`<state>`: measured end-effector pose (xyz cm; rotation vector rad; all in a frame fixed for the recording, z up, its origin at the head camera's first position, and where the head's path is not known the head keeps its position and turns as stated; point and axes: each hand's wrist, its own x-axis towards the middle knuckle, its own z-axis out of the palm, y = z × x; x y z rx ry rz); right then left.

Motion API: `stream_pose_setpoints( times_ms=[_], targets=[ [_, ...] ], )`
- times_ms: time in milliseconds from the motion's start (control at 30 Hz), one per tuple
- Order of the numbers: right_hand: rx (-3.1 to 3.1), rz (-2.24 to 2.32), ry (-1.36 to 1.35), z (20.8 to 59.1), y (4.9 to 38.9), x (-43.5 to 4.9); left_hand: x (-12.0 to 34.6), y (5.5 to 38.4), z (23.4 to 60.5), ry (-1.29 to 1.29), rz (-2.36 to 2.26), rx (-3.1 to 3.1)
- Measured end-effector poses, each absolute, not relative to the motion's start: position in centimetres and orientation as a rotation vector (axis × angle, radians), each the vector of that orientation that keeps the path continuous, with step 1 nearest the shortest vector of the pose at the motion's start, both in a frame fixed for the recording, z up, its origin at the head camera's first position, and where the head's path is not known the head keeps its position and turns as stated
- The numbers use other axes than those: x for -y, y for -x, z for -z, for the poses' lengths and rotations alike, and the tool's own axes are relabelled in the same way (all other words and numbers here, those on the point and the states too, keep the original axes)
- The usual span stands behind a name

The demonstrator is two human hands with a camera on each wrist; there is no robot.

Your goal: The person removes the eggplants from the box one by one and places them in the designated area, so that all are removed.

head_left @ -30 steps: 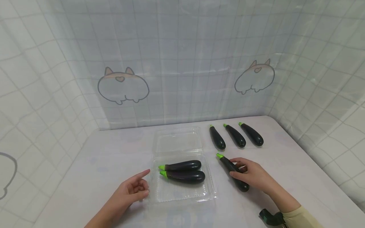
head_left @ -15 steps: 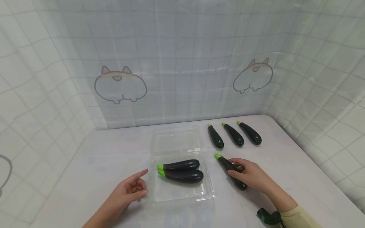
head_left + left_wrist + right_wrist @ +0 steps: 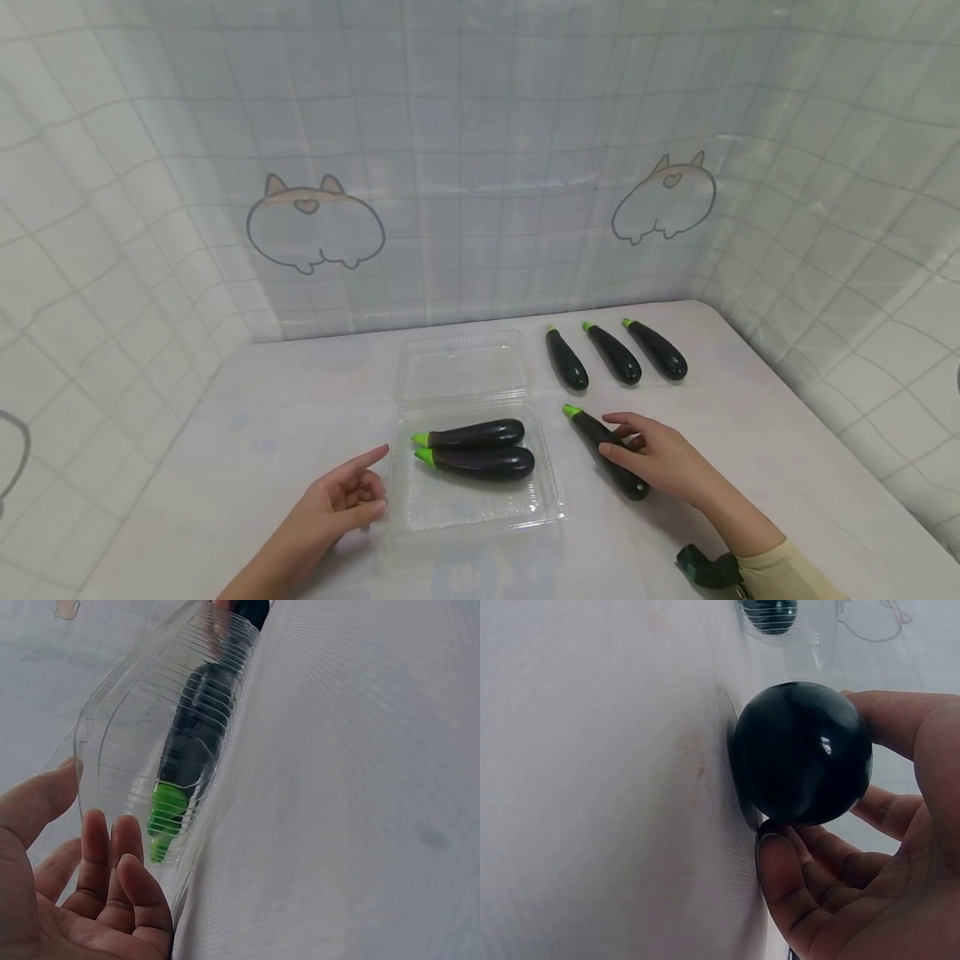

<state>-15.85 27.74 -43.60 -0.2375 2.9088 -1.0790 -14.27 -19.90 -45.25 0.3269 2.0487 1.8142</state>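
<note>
A clear plastic clamshell box (image 3: 431,512) lies unfolded on the table, two dark eggplants with green stems side by side in its near half: the rear eggplant (image 3: 480,435) and the front eggplant (image 3: 483,464). At its left rim is my left hand (image 3: 341,500), index finger extended and the other fingers loosely bent. In the left wrist view a fingertip (image 3: 69,766) meets the clear rim. To the right of the box, my right hand (image 3: 663,454) grips another eggplant (image 3: 592,427) between thumb and fingers. Its rounded end (image 3: 802,754) faces the right wrist camera, low against the tabletop.
Three more eggplants lie in a row at the back right: a left one (image 3: 567,360), a middle one (image 3: 613,354) and a right one (image 3: 656,350). The box's lid half (image 3: 461,371) lies flat toward the back. Tile-patterned sheeting (image 3: 480,167) encloses the table.
The whole scene has shifted slightly left in the head view. Both hands keep their places at the box and the eggplant.
</note>
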Motion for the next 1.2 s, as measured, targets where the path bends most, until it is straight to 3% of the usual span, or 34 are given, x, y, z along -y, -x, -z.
stream_pose_setpoints(
  times_ms=[533,1200],
  targets=[
    [-2.922,1.123,0.257,43.0,15.6,-27.5,20.4,13.6,45.3,-0.293,-1.833,-2.05],
    [-3.03,1.166,0.495,38.9,15.9,-28.0,20.0,14.2,45.7,-0.419,-1.868,-2.074]
  ],
)
